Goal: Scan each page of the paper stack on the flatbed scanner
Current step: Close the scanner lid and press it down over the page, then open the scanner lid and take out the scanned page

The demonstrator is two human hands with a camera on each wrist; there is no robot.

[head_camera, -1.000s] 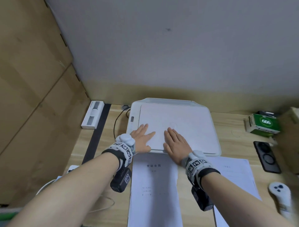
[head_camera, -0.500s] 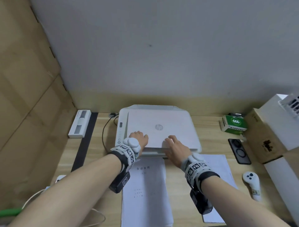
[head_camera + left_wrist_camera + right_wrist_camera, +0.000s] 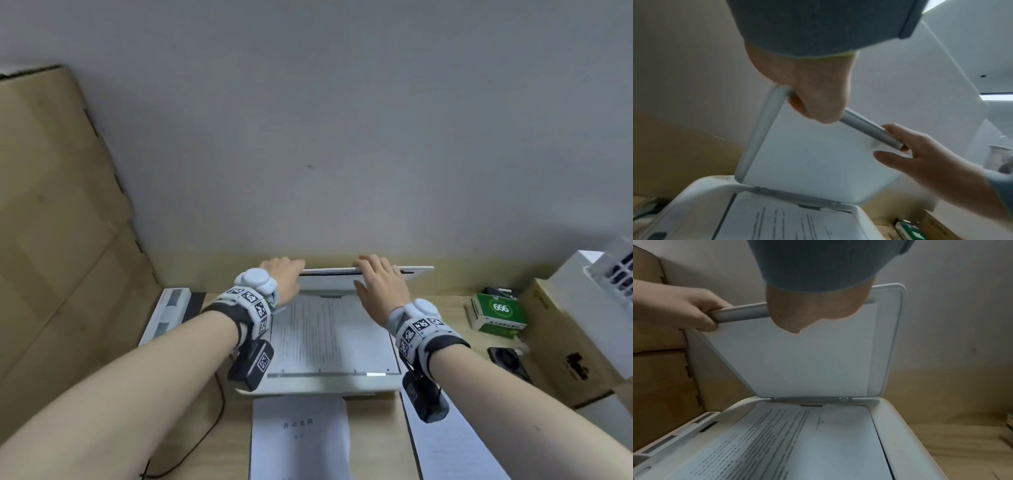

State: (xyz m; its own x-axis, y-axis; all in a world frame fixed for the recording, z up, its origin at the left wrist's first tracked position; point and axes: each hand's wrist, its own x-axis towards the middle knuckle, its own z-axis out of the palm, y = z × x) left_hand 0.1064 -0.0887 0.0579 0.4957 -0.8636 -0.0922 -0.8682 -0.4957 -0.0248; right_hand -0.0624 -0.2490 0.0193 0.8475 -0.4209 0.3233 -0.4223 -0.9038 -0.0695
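Paper stack [image 3: 299, 442] is lying on the desk [image 3: 373, 431] nearest the person, just before the scanner [image 3: 329, 385]. One printed page [image 3: 325, 337] is lying on the scanner glass. Beyond it, the left hand [image 3: 284, 279] and right hand [image 3: 382, 286] are both gripping the front edge of the raised lid [image 3: 416, 270], fingers curled over it, thumbs beneath.
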